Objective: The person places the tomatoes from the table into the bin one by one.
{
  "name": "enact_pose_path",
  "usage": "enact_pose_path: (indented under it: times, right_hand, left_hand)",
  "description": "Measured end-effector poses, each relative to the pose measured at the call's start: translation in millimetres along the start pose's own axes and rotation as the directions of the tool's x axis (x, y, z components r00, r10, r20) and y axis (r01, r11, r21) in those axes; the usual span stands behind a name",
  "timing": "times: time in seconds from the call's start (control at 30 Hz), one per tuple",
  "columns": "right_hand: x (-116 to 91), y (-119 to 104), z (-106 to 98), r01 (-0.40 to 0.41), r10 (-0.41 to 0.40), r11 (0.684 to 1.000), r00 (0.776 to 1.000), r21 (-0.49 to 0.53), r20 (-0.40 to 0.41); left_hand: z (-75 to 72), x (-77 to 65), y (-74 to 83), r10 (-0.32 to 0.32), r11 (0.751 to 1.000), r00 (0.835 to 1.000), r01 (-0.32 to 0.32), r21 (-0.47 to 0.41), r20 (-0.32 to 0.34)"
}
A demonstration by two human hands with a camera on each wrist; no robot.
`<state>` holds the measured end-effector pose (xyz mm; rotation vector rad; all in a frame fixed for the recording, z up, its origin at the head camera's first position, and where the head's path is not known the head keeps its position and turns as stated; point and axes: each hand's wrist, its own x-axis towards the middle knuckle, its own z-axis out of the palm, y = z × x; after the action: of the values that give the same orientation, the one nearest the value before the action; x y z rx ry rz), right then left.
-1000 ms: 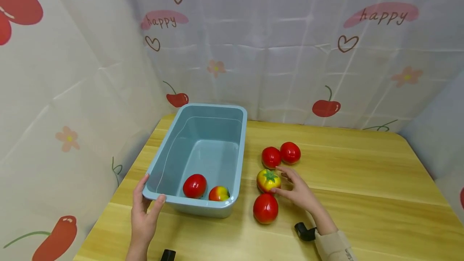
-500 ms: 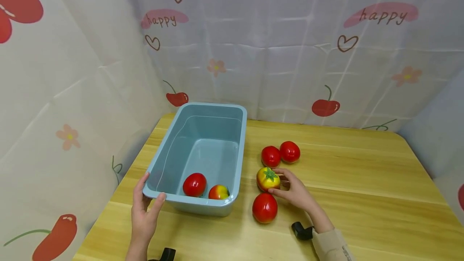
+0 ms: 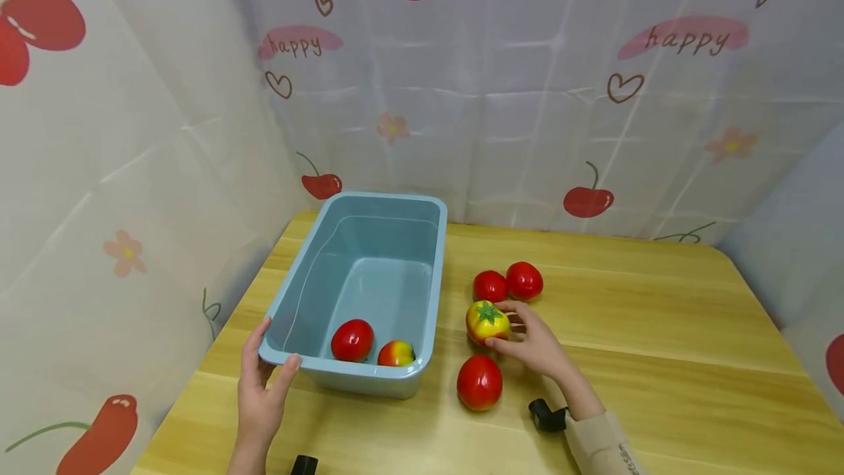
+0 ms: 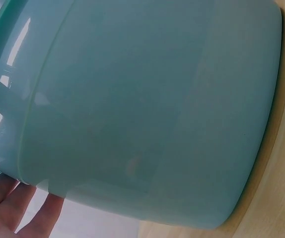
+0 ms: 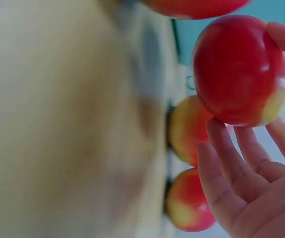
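Wooden tabletop (image 3: 659, 328), held glossy tomato (image 3: 486, 322), yellow above, red below, green calyx (image 3: 489, 311).

The tomato (image 3: 476, 322) you hold is yellow around a green, star-shaped calyx (image 3: 489, 311) and deepens to red below. Your light blue bin (image 3: 389, 284) contains one red tomato (image 3: 352, 341) and one red-to-yellow tomato (image 3: 395, 354). Your sleeve (image 3: 596, 437) is beige with dark lettering, your table (image 3: 659, 314) yellowish woodgrain, and the whitish cloth (image 3: 488, 145) facing you bears red cherries (image 3: 589, 201), peach flowers (image 3: 393, 128), brown hearts (image 3: 280, 84) and "happy" over pink strokes (image 3: 686, 37).
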<state>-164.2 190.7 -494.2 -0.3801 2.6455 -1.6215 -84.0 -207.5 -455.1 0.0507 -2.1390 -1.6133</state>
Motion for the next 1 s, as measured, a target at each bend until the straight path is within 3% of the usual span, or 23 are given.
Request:
enact_pose_path:
  times: [0.3, 0.57, 1.0]
  right_hand:
    - [2.3, -24.0, -7.2, 0.088, -0.086, 0.996, 0.992, 0.02, -0.091]
    - [4.2, -51.2, -11.0, 0.146, -0.126, 0.983, 0.977, 0.108, -0.172]
    - [7.3, -92.5, -4.7, 0.126, -0.103, 0.977, 0.985, 0.171, -0.138]
  left_hand:
    - [-1.9, -2.7, 2.8, -0.046, 0.998, 0.999, 0.047, 0.037, -0.007]
    - [-0.1, -0.6, 3.5, -0.01, 1.0, 1.0, 0.01, 0.011, -0.009]
    - [0.5, 0.4, -2.1, 0.02, 0.999, 1.0, -0.02, -0.025, -0.004]
